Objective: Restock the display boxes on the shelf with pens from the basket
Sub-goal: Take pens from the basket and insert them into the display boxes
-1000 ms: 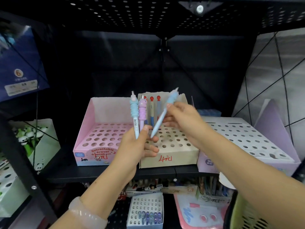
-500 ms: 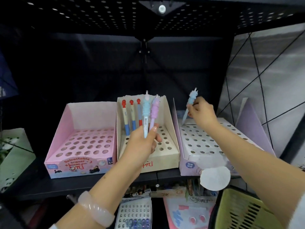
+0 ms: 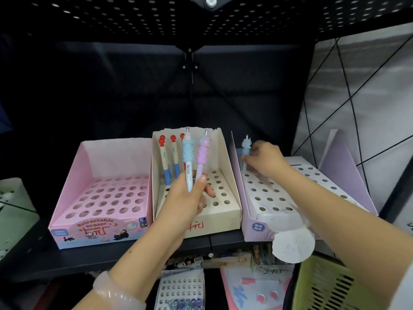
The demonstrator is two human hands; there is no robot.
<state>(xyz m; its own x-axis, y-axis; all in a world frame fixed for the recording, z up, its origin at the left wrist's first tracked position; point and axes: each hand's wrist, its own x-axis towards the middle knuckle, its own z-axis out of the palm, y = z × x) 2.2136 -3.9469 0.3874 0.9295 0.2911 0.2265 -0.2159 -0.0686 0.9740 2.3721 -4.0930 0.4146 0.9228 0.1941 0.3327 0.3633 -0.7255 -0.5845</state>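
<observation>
Three display boxes stand side by side on the black shelf: a pink box (image 3: 78, 182), a beige box (image 3: 225, 211) and a lilac box (image 3: 252, 229), each with a grid of holes. My left hand (image 3: 185, 198) grips two pens upright in front of the beige box, a light blue pen (image 3: 188, 151) and a purple pen (image 3: 203, 153). My right hand (image 3: 263, 158) pinches another light blue pen (image 3: 245, 148), standing upright at the back left corner of the lilac box. Three red-capped pens (image 3: 165, 157) stand in the beige box's back row.
A green plastic basket (image 3: 326, 285) sits at the bottom right, below the shelf edge. Lower shelves hold more stationery boxes (image 3: 181, 289). A perforated black shelf (image 3: 201, 21) hangs overhead. A green-and-white box (image 3: 13, 211) stands at the far left.
My right hand carried the light blue pen from beside my left hand over to the lilac box and lowered it upright at the back left corner. My left hand stayed in place with its two pens.
</observation>
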